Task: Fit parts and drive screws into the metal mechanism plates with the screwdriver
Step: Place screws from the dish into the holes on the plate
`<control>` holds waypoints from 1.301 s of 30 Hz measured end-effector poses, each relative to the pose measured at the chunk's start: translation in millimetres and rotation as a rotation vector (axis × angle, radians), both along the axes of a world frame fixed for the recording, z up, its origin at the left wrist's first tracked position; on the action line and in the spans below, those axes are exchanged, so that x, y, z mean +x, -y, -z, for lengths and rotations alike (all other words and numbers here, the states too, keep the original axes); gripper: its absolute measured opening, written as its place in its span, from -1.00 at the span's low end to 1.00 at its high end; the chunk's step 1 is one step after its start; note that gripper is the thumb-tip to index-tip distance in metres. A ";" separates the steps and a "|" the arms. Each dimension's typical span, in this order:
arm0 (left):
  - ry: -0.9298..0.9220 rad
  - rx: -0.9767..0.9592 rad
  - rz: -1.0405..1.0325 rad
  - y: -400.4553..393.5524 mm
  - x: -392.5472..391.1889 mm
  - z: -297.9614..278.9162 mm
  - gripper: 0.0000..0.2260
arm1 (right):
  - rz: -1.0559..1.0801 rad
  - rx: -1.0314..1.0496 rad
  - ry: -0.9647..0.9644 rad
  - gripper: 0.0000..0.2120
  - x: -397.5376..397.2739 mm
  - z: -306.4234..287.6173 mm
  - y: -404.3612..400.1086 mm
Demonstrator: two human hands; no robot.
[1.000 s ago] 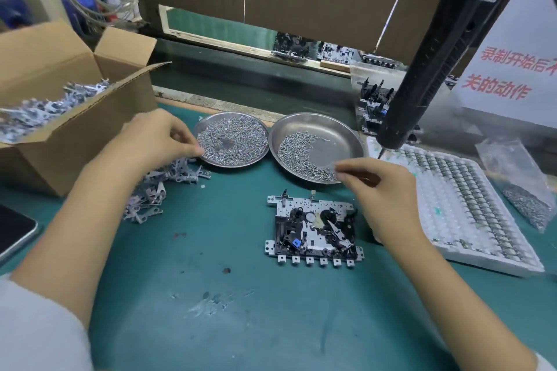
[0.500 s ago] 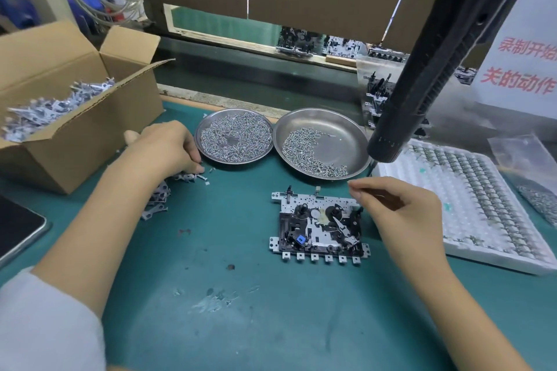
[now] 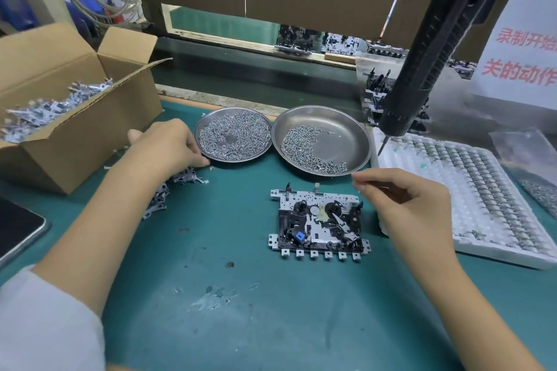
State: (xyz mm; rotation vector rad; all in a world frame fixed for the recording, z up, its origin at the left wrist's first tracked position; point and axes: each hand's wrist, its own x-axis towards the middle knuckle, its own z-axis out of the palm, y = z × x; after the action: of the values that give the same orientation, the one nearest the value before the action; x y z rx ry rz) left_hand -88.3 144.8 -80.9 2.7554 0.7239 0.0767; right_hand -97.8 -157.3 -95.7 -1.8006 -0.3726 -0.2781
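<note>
Right hand [image 3: 413,208] grip: thumb and forefinger pinched together, something tiny may be in it, cannot tell; it sits just right of the mechanism plate [image 3: 318,224], nearer the plate than a second ago. Left hand [image 3: 168,144] grip curled down onto loose metal parts [image 3: 187,179], lower than before, whether it holds one is hidden. Plate lies flat mid-counter [image 3: 241,310]. Left dish [image 3: 233,134] full of screws, right dish [image 3: 322,143] half full. Box [image 3: 75,135] far left holds metal parts. Screwdriver [image 3: 428,63] hangs over white tray [image 3: 470,190]
</note>
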 end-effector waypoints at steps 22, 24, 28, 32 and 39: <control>0.349 -0.979 0.583 100.8 -35.1 -18.9 -0.87 | -0.177 0.434 -0.275 -0.84 -0.7 -9.5 -3.1; 0.436 -1.071 0.629 124.1 -36.0 -2.7 -0.86 | -0.183 0.457 -0.295 -0.82 -1.0 -8.4 -5.0; 0.614 -1.091 0.621 137.5 -39.4 21.4 -0.85 | -0.181 0.429 -0.285 -0.83 -3.8 -6.4 -7.9; 0.719 -1.079 0.637 143.1 -41.2 27.3 -0.80 | -0.184 0.379 -0.247 -0.84 -7.0 -6.6 -9.2; 0.810 -1.093 0.610 145.6 -43.6 27.6 -0.75 | -0.195 0.377 -0.177 -0.86 -9.3 -6.8 -10.0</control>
State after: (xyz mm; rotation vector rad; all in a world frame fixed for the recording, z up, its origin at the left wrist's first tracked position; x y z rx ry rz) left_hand -132.0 -0.9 -108.5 1.5486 -0.2720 0.4638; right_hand -107.1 -147.3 -88.9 -1.3945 -0.3419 -0.0452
